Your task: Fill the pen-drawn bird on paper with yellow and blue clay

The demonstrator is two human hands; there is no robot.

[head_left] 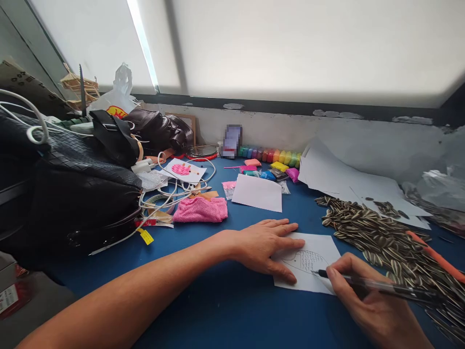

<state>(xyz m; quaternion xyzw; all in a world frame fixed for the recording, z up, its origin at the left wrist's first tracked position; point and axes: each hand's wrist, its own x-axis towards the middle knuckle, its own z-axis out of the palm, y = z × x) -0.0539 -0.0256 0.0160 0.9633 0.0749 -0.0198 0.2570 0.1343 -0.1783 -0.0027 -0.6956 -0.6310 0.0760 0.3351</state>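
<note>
Small white rectangular paper sheet (327, 242) flat on the blue tabletop (203, 303), set squarely between the two hands; on it, a thin-lined rounded outline (308, 260) packed with rows of short dark pen marks. Slim black pen with a clear barrel (397, 289), point down at the lower edge of those marks; whether the nib touches or just clears the surface, cannot tell. Judgement on the inking: light pressure, short even strokes, rows spaced alike and kept within the curve; the wrist best held off fresh ink, the sheet pinned so no stroke skids. Left hand (267, 247): palm down, fingers spread, fingertips and thumb resting on the sheet's left part, bearing down rather than grasping. Right hand (374, 298): closed in a writing grip, thumb and forefinger pinching the pen low near its tip, barrel sloping back over the hand. Loose heap of striped sunflower seeds (366, 228) lies near, beyond the right hand; elbow room there looks tight, so small finger movements seem safer than sweeping ones.
</note>
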